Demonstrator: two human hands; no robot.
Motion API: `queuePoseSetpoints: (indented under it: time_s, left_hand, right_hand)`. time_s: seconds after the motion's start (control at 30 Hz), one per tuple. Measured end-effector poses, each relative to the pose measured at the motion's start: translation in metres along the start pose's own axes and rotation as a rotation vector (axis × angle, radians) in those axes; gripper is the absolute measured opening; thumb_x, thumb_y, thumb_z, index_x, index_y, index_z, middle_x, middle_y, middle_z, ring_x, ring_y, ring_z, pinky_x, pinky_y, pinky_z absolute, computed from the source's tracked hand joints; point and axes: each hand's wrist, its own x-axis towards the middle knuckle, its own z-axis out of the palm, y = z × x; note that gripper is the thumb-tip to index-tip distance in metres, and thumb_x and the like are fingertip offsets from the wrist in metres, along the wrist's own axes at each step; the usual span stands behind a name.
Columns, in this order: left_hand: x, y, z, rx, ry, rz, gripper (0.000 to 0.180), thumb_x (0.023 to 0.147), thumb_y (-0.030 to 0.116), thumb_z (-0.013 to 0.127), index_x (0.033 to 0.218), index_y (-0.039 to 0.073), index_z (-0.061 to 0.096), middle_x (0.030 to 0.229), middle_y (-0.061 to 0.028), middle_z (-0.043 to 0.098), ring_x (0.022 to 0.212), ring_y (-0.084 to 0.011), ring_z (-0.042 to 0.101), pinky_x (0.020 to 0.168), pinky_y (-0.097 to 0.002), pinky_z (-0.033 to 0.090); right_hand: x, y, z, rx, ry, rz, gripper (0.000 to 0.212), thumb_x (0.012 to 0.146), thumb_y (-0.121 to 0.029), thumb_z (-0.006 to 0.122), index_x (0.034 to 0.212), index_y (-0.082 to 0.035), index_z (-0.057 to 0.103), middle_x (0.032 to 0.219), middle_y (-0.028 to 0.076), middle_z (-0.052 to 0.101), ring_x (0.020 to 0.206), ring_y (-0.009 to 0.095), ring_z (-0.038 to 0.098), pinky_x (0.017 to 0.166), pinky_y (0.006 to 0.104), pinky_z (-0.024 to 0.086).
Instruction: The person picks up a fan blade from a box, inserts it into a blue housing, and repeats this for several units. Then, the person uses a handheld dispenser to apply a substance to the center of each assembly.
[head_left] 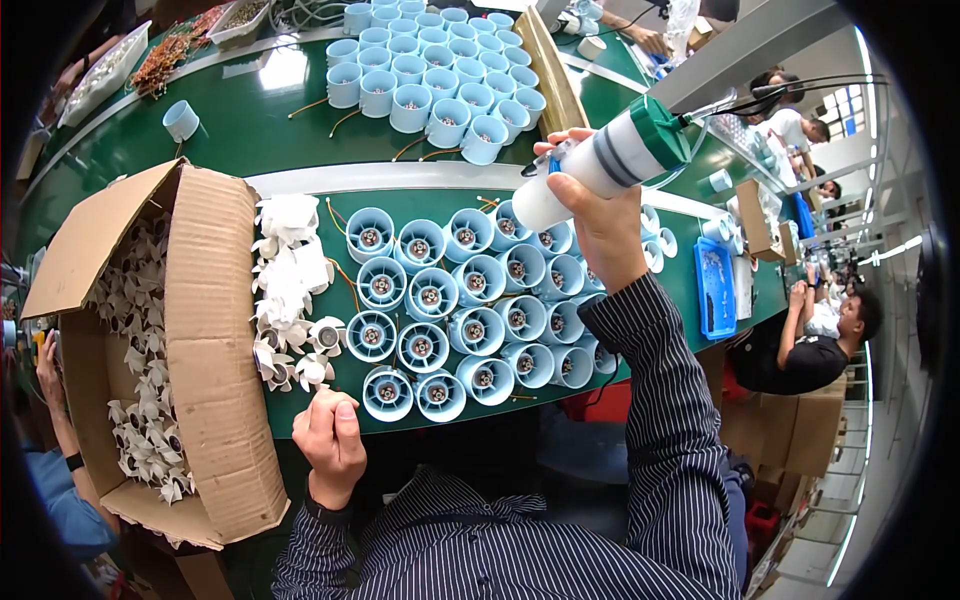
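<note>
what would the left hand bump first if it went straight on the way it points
Likely the nearest white finned part, just ahead of the left hand; depth is hard to judge.

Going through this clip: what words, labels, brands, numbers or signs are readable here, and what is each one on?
None can be read.
White green-capped cylinder in the right hand: dark bands, no legible lettering.
Cardboard box: no legible print on the sides in view.
Light-blue cylindrical housings: no legible markings.
Background at right: too small and blurred to tell.
</note>
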Motion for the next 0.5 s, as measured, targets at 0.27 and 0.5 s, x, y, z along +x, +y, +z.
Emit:
queuePoseSetpoints:
  time_s: [0.27, 0.5]
  left_hand:
    - [-0.001, -0.001, 0.001, 0.010, -0.006, 0.004, 0.024, 0.104, 0.013, 0.053, 0.085, 0.001, 0.059, 0.067, -0.0050, 0.055, 0.055, -0.0130, 0.048, 0.052, -0.0297, 0.037]
    - [-0.001, -0.001, -0.002, 0.017, -0.023, -0.008, 0.021, 0.103, 0.011, 0.054, 0.086, -0.001, 0.059, 0.070, -0.0081, 0.058, 0.057, -0.0185, 0.052, 0.055, -0.0325, 0.040]
  right_hand:
    - [-0.003, -0.011, -0.002, -0.010, 0.012, -0.009, 0.056, 0.086, -0.005, 0.081, 0.135, -0.002, 0.054, 0.130, 0.016, 0.064, 0.126, 0.030, 0.065, 0.111, 0.0464, 0.051]
    - [-0.020, -0.039, -0.008, -0.025, -0.003, 0.017, 0.055, 0.088, -0.006, 0.079, 0.137, -0.003, 0.053, 0.131, 0.015, 0.063, 0.128, 0.031, 0.063, 0.112, 0.0471, 0.050]
